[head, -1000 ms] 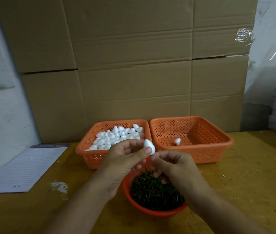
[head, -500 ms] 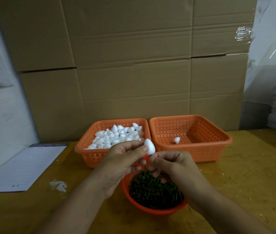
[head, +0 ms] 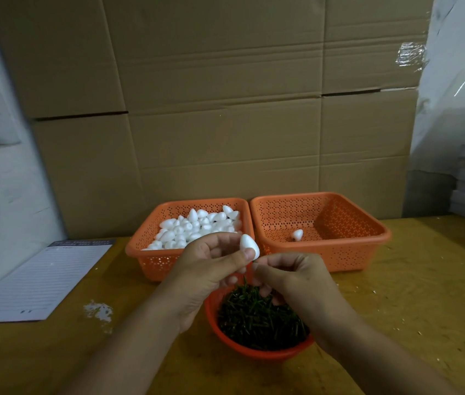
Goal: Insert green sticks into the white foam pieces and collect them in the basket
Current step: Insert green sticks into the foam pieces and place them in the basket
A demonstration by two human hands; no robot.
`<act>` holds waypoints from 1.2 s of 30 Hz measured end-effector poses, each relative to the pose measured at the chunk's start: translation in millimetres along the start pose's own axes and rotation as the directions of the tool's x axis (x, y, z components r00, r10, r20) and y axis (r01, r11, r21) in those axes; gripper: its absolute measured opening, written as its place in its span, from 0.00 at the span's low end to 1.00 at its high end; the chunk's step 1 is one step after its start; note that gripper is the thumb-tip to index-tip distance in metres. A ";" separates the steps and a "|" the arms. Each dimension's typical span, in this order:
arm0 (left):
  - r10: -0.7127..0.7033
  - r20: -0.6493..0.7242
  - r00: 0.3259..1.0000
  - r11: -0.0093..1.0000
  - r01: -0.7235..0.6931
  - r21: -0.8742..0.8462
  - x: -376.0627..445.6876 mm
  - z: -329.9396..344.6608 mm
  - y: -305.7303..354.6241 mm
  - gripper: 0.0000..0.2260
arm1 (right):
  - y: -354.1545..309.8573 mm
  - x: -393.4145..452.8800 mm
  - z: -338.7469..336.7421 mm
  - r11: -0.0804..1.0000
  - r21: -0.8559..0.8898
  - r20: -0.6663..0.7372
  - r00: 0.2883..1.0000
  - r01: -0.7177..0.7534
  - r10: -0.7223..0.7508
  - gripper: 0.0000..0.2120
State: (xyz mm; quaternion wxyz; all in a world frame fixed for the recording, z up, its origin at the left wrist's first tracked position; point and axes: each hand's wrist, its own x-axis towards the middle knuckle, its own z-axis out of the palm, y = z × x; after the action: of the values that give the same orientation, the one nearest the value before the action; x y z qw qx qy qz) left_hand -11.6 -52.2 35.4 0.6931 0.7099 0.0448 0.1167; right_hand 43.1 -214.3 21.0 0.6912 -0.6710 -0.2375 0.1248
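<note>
While the left hand [head: 208, 269] pinches a foam piece [head: 249, 246], the right hand [head: 291, 276] pinches a barely visible green stick [head: 253, 261] at its base: insertion step; next, push straight in

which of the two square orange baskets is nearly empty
The right-hand square orange perforated basket: it holds a single white foam piece on its floor, while the left-hand square orange basket beside it is heaped with white foam pieces.

right hand [head: 291, 277] risen closer under the foam piece [head: 249, 246], pinched fingertips now just beside it
</note>
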 end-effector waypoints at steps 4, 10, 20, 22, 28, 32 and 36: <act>0.005 0.005 1.000 1.000 -0.005 0.003 0.3 -0.7 -0.2 0.21 | 0.3 -0.3 -0.1 1.000 0.002 0.010 1.000 -0.002 0.002 0.06; -0.003 0.032 0.999 1.000 0.003 0.002 1.0 -2.1 0.4 0.21 | 0.5 -0.3 -1.3 1.000 0.008 0.032 0.999 -0.005 0.004 0.06; -0.009 0.060 0.998 1.000 0.010 -0.010 0.5 -4.1 1.0 0.21 | 0.1 -0.9 -1.5 0.999 0.039 0.054 0.998 -0.019 0.016 0.06; -0.006 0.064 0.998 1.000 0.007 -0.026 0.3 -4.4 1.5 0.20 | 0.3 -1.2 -1.1 0.999 0.039 0.049 0.999 -0.014 0.012 0.06; -0.006 0.044 0.999 0.999 0.008 -0.037 0.8 -4.8 1.7 0.22 | 0.0 -1.1 -0.7 1.000 0.013 0.030 1.000 -0.006 0.006 0.06; -0.007 0.037 0.999 0.999 0.008 -0.032 1.2 -3.8 1.0 0.21 | 0.1 -1.2 -0.4 1.000 -0.003 0.036 0.999 -0.009 0.009 0.06; -0.003 0.047 0.999 0.999 0.005 -0.036 0.9 -4.2 1.4 0.18 | 1.3 -0.6 -0.9 1.000 -0.001 0.038 0.999 -0.008 0.008 0.05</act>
State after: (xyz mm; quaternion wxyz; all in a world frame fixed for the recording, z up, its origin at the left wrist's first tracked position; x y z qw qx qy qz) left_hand -11.8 -48.0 36.9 0.7068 0.6998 0.0279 0.0996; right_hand 43.2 -215.2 19.7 0.6858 -0.6698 -0.2478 0.1403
